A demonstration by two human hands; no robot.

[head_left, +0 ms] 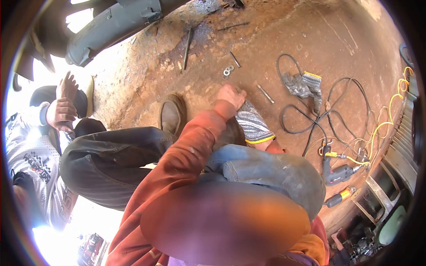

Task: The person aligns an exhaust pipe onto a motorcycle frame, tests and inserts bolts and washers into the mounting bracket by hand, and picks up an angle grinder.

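Observation:
My left hand (230, 96) is bare, coming out of an orange-red sleeve. Its fingers are closed on the finger end of a grey-and-white striped knit work glove (253, 122) with a yellow cuff. That glove covers my right hand (249, 114), whose fingers are mostly hidden behind the left hand. Just ahead on the ground lie several metal washers (228, 71), a short metal rod (234, 59) and a bolt-like metal pin (266, 94). To the right, a second striped glove (306, 86) lies crumpled.
A black cable (290, 128) coils over the dirt floor at right. Beyond it are a power drill (339, 174), a yellow-and-black tool (341, 196) and a yellow hose (390, 111). A long bar (188, 48) lies ahead. A large dark metal part (115, 31) overhangs the upper left. Another person (40, 155) sits at left.

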